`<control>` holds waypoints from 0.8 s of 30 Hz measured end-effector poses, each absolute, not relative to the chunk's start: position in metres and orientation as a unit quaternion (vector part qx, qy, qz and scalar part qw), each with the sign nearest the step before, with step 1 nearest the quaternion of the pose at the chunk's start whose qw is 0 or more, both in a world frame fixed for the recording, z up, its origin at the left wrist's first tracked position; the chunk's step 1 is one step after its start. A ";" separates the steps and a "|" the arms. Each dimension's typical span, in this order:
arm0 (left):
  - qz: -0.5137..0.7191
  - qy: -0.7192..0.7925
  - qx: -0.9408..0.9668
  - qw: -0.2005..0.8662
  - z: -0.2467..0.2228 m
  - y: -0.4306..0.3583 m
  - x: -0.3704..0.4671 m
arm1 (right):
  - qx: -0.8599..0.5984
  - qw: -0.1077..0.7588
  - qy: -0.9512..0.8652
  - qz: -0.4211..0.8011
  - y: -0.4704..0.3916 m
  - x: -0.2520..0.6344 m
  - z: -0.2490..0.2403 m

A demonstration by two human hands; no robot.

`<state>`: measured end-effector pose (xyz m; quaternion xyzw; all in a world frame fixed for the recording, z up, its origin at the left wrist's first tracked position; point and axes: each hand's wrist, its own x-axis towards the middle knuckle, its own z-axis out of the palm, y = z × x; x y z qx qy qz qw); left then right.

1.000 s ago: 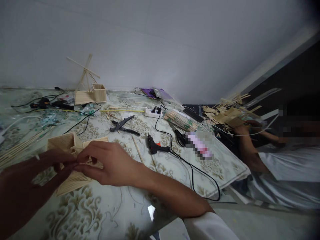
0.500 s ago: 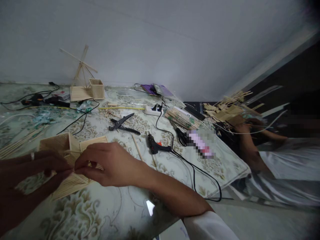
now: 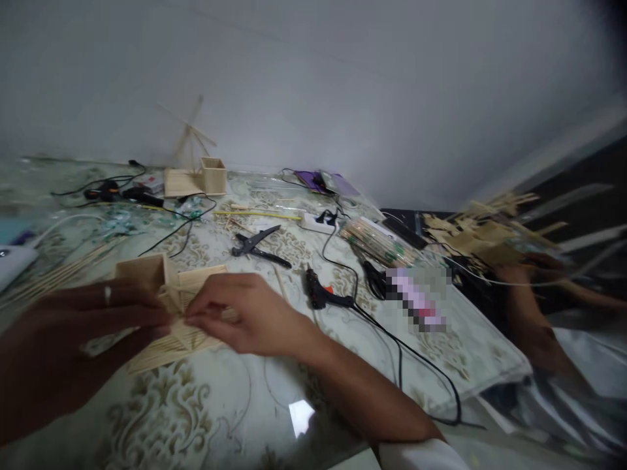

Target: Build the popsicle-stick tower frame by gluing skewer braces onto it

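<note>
Near the front of the patterned tabletop [image 3: 220, 398], toward the left, sits a stick model [image 3: 157, 359]: slatted base, open square box [image 3: 142, 271] at its far left. Left hand [image 3: 93, 339], wearing a ring [image 3: 108, 296], and right hand [image 3: 249, 313] meet over it, thumb and fingers of each drawn together, tips nearly touching. Blur and the fingers themselves cover the contact point; cannot tell whether they grasp the model or a small loose piece. Thin sticks [image 3: 73, 267] lie left of the box. Right of the right hand: black glue gun [image 3: 318, 297], cord trailing right; just beside it, black scissor handles [image 3: 375, 281]. Farther out, a dark cutting tool [image 3: 252, 245], its halves crossed, and a wrapped stick bundle [image 3: 369, 241]. At far right, a co-worker's hand [image 3: 509, 273] is by a heap of wooden pieces [image 3: 470, 228]. Behind the cutting tool, white power strip [image 3: 318, 223], yellow rod [image 3: 259, 214] ending near it. Close to the wall [image 3: 343, 98]: second stick model [image 3: 213, 176], with crossed sticks rising behind its box.
</note>
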<state>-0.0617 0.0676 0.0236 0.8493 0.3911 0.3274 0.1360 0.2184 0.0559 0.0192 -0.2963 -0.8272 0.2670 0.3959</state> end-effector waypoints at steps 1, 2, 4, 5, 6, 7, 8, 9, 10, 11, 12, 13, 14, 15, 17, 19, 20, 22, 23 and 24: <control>0.315 0.365 0.866 0.130 0.033 0.067 -0.060 | -0.295 0.424 -0.817 0.258 0.057 0.223 0.023; 0.312 0.354 0.873 0.127 0.042 0.067 -0.058 | -0.300 0.448 -0.805 0.247 0.058 0.227 0.027; 0.341 0.375 0.856 0.104 0.054 0.069 -0.055 | -0.323 0.473 -0.789 0.223 0.062 0.232 0.033; 0.358 0.392 0.842 0.092 0.057 0.070 -0.054 | -0.332 0.473 -0.788 0.213 0.065 0.232 0.035; 0.368 0.404 0.833 0.087 0.058 0.072 -0.053 | -0.335 0.468 -0.791 0.208 0.067 0.230 0.035; 0.371 0.409 0.829 0.088 0.056 0.074 -0.052 | -0.335 0.459 -0.797 0.206 0.069 0.227 0.034; 0.366 0.407 0.831 0.095 0.054 0.077 -0.050 | -0.333 0.449 -0.803 0.208 0.071 0.223 0.032; 0.356 0.403 0.837 0.105 0.051 0.079 -0.049 | -0.330 0.440 -0.808 0.212 0.073 0.218 0.030; 0.347 0.398 0.842 0.113 0.047 0.080 -0.048 | -0.327 0.434 -0.812 0.216 0.074 0.213 0.027; 0.337 0.397 0.845 0.121 0.045 0.081 -0.047 | -0.325 0.430 -0.813 0.220 0.076 0.208 0.024; 0.331 0.398 0.846 0.128 0.043 0.082 -0.046 | -0.326 0.428 -0.813 0.222 0.077 0.204 0.022; 0.328 0.400 0.845 0.136 0.041 0.082 -0.045 | -0.326 0.429 -0.812 0.224 0.079 0.201 0.020; 0.325 0.404 0.843 0.144 0.041 0.082 -0.045 | -0.326 0.430 -0.811 0.226 0.080 0.198 0.019; 0.325 0.406 0.841 0.150 0.041 0.082 -0.044 | -0.326 0.433 -0.809 0.228 0.081 0.197 0.018; 0.327 0.413 0.835 0.159 0.041 0.081 -0.043 | -0.326 0.436 -0.805 0.235 0.083 0.195 0.017; 0.332 0.418 0.829 0.169 0.042 0.081 -0.041 | -0.322 0.441 -0.802 0.244 0.083 0.195 0.017; 0.335 0.419 0.825 0.177 0.042 0.081 -0.040 | -0.320 0.442 -0.800 0.248 0.084 0.195 0.017; 0.341 0.422 0.816 0.200 0.043 0.081 -0.037 | -0.316 0.443 -0.799 0.257 0.083 0.195 0.017; 0.342 0.425 0.811 0.211 0.043 0.082 -0.037 | -0.314 0.444 -0.799 0.259 0.083 0.195 0.017; 0.342 0.429 0.807 0.219 0.043 0.082 -0.036 | -0.313 0.444 -0.798 0.260 0.083 0.195 0.017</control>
